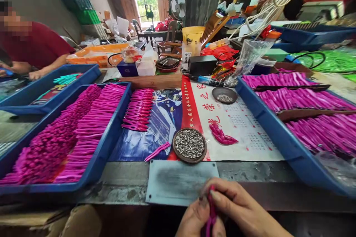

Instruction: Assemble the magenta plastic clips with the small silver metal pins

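Both my hands are closed on one magenta plastic piece (211,213) at bottom centre. My left hand (193,218) pinches it low and my right hand (241,211) wraps the top. Its long axis runs up-down in frame. The round dish of metal bits (189,145) sits straight above, nearer my left, with the grey plate (178,181) between.

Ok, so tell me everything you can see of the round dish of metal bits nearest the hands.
The round dish is shallow, with a dark brownish rim, and is filled almost level with tiny silvery metal pieces. It lies flat on the printed sheet, near the bench's front edge. A loose pink clip lies just to its left and a small pink pile to its right. The left hand and right hand, pinching a pink piece, do not touch it.
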`<state>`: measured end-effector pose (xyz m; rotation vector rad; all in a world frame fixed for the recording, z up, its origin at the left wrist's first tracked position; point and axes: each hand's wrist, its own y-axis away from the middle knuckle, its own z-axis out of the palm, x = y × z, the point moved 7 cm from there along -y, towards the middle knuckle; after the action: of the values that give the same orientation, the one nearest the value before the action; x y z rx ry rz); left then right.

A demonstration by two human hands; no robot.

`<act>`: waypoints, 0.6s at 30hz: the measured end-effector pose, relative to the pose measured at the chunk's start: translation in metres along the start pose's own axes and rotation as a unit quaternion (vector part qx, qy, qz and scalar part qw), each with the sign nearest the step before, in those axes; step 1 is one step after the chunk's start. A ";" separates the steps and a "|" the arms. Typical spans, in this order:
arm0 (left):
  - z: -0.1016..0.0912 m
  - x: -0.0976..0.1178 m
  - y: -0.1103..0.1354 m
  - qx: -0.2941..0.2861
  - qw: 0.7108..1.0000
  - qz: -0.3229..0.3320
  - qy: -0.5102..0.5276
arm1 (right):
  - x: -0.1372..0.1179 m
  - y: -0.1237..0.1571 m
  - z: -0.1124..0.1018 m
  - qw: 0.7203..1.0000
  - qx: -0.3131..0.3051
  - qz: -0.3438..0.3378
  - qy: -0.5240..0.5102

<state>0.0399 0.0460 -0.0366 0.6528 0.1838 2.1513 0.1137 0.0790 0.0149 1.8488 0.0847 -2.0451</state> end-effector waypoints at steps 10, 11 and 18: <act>0.003 -0.002 -0.001 -0.036 0.998 -0.019 0.051 | 0.003 -0.006 -0.008 0.999 0.025 0.015 -0.016; 0.001 -0.003 -0.001 -0.032 0.998 -0.023 0.054 | 0.000 -0.006 -0.010 0.999 0.026 0.006 0.026; -0.025 0.021 0.002 0.116 0.988 0.070 -0.080 | -0.062 -0.001 0.006 0.849 -0.049 -0.214 0.481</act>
<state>0.0151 0.0639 -0.0488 0.9950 0.3139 2.2175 0.1116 0.0933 0.0758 2.7645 0.9082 -1.0530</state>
